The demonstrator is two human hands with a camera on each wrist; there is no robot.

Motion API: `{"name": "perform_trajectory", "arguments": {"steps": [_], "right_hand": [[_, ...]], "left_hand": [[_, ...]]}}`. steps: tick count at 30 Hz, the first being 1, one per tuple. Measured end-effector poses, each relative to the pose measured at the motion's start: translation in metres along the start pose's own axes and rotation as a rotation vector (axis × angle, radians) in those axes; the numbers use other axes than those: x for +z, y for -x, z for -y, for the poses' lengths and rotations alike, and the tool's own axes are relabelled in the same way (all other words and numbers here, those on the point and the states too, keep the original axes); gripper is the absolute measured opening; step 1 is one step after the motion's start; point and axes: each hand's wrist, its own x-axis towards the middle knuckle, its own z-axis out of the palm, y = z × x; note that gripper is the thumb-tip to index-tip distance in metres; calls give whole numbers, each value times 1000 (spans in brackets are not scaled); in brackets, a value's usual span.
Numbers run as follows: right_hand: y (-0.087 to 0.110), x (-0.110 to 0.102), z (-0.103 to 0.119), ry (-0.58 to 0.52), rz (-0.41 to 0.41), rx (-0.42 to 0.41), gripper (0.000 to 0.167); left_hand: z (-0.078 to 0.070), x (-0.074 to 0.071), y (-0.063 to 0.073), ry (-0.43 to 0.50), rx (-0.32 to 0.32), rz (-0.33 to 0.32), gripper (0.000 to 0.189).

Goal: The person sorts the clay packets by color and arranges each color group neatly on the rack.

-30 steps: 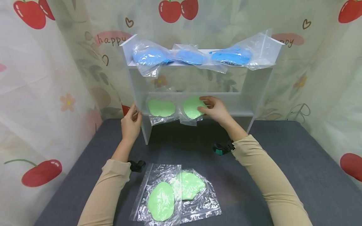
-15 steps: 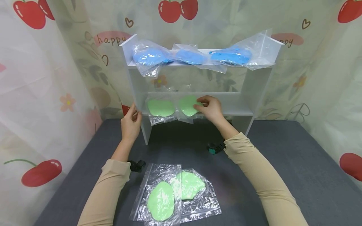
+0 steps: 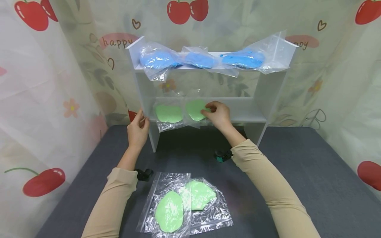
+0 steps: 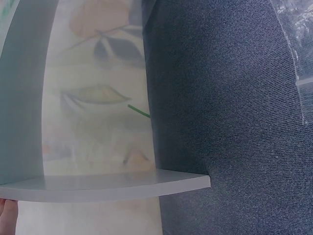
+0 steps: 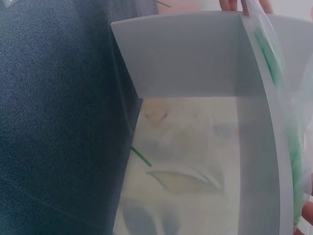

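My right hand (image 3: 218, 115) pinches the right edge of a clear zip bag holding a flat light-green lump (image 3: 194, 110), over the middle board of a white shelf unit (image 3: 245, 110). Just left of it on that board lies a second bag with a green lump (image 3: 169, 114), its bottom edge hanging over the front. My left hand (image 3: 137, 130) grips the front edge of the unit's left side panel; in the left wrist view only fingers (image 4: 8, 215) show at that panel. From the right wrist camera, the green bags (image 5: 293, 161) appear along the board's front edge.
Two more zip bags with green lumps (image 3: 169, 211) overlap on the dark table (image 3: 297, 158) near the front. Along the top board lie bags of blue lumps (image 3: 202, 60), some corners overhanging. A cherry-print curtain (image 3: 184, 29) hangs behind and at both sides.
My right hand has moved left with its green bag, bringing it up against the bag beside it. The left hand has stayed at the side panel.
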Motion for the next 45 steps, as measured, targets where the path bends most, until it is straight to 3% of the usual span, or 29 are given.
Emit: {"name": "perform_trajectory", "arguments": {"steps": [15, 20, 33, 45], "right_hand": [[6, -5, 0, -28, -15, 23, 37], [13, -11, -1, -46, -15, -25, 35], [45, -23, -6, -88, 56, -118, 31], [71, -27, -18, -59, 165, -133, 32]], "left_hand": [[2, 0, 0, 16, 12, -3, 49], [1, 0, 0, 18, 7, -4, 49], [1, 1, -1, 27, 18, -10, 49], [2, 1, -1, 26, 27, -12, 48]]}}
